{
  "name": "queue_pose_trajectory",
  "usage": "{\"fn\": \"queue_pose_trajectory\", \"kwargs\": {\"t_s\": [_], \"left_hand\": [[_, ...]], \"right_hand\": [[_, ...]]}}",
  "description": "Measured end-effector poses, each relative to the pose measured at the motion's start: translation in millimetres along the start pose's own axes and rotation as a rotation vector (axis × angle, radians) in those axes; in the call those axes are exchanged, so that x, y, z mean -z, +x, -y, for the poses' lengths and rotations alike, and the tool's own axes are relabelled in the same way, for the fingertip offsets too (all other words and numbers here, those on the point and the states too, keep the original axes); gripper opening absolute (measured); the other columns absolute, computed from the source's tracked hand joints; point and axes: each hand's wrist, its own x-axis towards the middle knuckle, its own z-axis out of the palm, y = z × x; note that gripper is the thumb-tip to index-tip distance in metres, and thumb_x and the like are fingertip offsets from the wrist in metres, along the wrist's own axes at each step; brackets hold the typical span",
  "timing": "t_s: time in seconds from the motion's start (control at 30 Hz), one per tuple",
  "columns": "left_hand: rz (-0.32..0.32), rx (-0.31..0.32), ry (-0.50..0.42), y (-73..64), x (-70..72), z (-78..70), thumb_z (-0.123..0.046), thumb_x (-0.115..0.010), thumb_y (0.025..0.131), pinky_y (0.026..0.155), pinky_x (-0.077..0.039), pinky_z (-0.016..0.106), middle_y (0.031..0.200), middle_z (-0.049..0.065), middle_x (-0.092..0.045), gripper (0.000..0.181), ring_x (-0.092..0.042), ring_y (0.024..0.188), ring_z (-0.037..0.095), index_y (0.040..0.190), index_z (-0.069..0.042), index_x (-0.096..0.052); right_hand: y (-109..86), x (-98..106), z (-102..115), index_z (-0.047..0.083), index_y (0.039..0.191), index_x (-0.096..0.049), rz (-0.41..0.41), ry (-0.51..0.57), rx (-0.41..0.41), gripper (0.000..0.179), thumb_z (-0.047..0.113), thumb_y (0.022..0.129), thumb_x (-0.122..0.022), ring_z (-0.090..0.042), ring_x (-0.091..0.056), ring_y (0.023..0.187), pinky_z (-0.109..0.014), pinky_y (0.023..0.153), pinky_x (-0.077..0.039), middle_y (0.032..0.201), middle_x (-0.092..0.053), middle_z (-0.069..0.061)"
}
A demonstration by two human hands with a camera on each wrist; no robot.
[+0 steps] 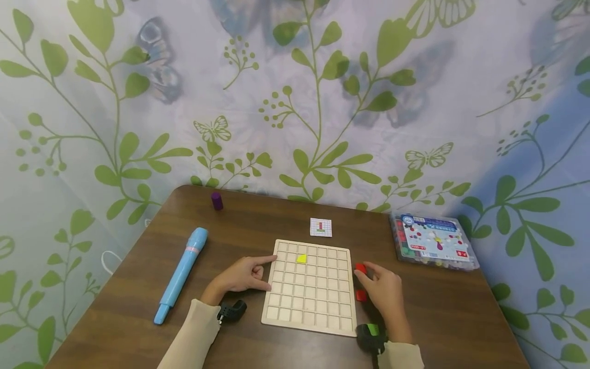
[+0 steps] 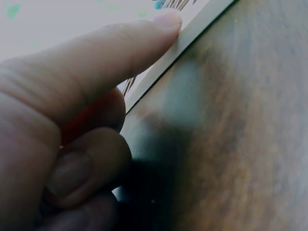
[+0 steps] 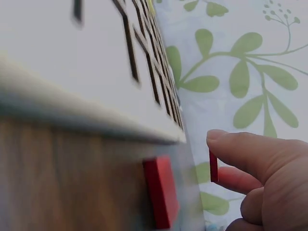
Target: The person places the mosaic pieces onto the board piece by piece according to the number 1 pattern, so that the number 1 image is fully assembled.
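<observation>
A pale wooden grid board lies on the table with a yellow piece, one corner rounded, in an upper-left cell. My left hand touches the board's left edge with its straight index finger and thumb held wide apart; the remaining fingers are folded in. Beside the right edge, my right hand pinches a thin red square tile between thumb and index finger. A second red tile lies on the table just below that hand, seen large in the right wrist view.
A small printed pattern card lies behind the board. At the back right sits a clear plastic case of colored pieces. A light-blue stick-shaped object is on the left, and a purple cylinder stands at the back left.
</observation>
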Motion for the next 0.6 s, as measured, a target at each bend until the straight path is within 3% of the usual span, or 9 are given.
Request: {"fn": "queue_pose_trajectory", "kwargs": {"t_s": [0.3, 0.53, 0.6], "left_hand": [[0.006, -0.01, 0.003, 1.3, -0.8, -1.2, -0.029, -0.086, 0.085, 0.059, -0.037, 0.023, 0.062, -0.009, -0.038, 0.083, -0.034, 0.056, 0.006, 0.156, -0.017, -0.045], [0.006, -0.009, 0.012, 1.0, -0.3, 0.1, -0.029, -0.086, 0.085, 0.058, -0.037, 0.022, 0.062, -0.009, -0.04, 0.084, -0.034, 0.056, 0.006, 0.157, -0.017, -0.044], [0.005, -0.006, 0.008, 0.5, 0.5, 0.0, -0.029, -0.086, 0.085, 0.058, -0.036, 0.022, 0.063, -0.009, -0.04, 0.084, -0.035, 0.056, 0.006, 0.157, -0.017, -0.044]], "right_hand": [[3.2, -10.5, 21.9, 0.011, 0.13, -0.071, -0.009, 0.041, -0.031, 0.05, 0.039, 0.09, -0.079, -0.019, -0.035, 0.048, -0.03, 0.044, -0.029, 0.054, -0.039, -0.002], [5.6, -18.8, 39.4, 0.009, 0.129, -0.072, -0.003, 0.089, -0.008, 0.05, 0.039, 0.089, -0.081, -0.015, -0.03, 0.048, -0.029, 0.043, -0.026, 0.053, -0.036, -0.001], [6.1, -21.4, 43.6, 0.009, 0.128, -0.073, -0.004, 0.112, 0.005, 0.049, 0.037, 0.089, -0.081, -0.014, -0.03, 0.048, -0.029, 0.044, -0.026, 0.058, -0.047, -0.004]]}}
